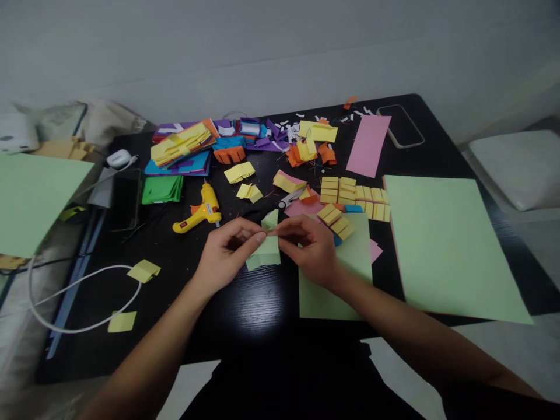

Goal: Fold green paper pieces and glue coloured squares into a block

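left hand (pixel 231 251) and right hand (pixel 308 248) both pinching green paper strip (pixel 265 254), fingertips nearly meeting; strip creased, above black table (pixel 245 309), near its front edge; yellow glue gun (pixel 203 211) beyond left hand; scissors (pixel 292 197) just beyond right hand; green sheet (pixel 332 291) partly under right forearm.

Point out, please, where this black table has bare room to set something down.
The front of the table, between the left forearm and the green sheet by the right hand, looks bare; so, mostly, does the patch between glue gun and white cable. The back is crowded with paper scraps.
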The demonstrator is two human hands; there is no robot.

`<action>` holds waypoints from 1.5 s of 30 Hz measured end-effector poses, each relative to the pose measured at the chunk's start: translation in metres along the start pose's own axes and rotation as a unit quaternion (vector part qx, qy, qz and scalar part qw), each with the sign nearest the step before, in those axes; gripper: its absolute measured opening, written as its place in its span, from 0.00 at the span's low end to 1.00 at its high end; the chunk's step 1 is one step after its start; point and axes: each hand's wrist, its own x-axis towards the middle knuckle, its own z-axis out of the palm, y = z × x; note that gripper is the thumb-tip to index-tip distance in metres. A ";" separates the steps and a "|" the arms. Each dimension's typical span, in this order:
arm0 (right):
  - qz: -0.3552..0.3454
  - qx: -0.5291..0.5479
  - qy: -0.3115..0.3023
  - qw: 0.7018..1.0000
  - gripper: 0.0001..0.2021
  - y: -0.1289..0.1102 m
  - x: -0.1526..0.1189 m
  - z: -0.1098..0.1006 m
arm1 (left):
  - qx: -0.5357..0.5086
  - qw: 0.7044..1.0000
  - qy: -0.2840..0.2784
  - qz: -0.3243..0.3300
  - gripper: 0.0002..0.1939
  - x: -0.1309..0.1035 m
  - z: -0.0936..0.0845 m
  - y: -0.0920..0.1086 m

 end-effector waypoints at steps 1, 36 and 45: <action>0.008 0.008 0.002 1.000 0.07 0.000 0.000 0.000 | 0.003 1.000 -0.001 0.003 0.06 0.000 0.000 0.000; 0.004 -0.028 -0.053 0.998 0.07 0.004 0.005 -0.002 | 0.127 0.987 0.008 0.094 0.05 0.004 -0.006 -0.002; 0.032 -0.059 -0.060 0.996 0.09 0.000 0.004 -0.001 | 0.057 0.996 0.062 0.036 0.08 0.003 -0.004 -0.003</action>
